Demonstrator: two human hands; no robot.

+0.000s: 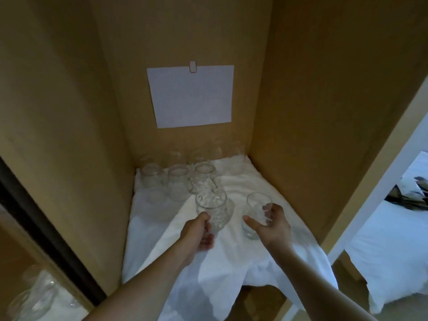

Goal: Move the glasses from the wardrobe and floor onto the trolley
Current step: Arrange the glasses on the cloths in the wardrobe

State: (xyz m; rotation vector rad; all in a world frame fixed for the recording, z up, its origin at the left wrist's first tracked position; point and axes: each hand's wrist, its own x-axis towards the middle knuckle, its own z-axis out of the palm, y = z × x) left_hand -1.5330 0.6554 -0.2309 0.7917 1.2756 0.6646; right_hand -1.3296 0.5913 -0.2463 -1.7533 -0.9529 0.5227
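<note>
Two clear drinking glasses are gripped inside a tan wooden wardrobe compartment (301,112), one in each hand. A clear, faceted glass tumbler (212,210) is clasped by the left hand (199,235), whose fingers are curled round its lower half from the near side; it cannot be told whether its base is resting on the cloth or lifted just above it. A smooth, clear, rounded glass (256,215) is grasped by the right hand (272,225), with the thumb laid across its near side and the fingers wrapped round its far side; this glass is tilted slightly, and whether it touches the cloth cannot be told either. The two held glasses are near each other but apart.

The shelf is covered by a crumpled white cloth (231,262), which is draped over the front edge. Further back on the cloth, a group of clear empty glasses (176,181) is set upright near the rear left corner, and fainter glasses are seen behind them against the back panel. A blank white sheet of paper (191,96) is fixed to the back panel by a small pale clip (192,66).

At the lower left, more clear glassware (34,295) is seen, blurred. At the right, white bedding (393,251) is visible beyond the wardrobe.
</note>
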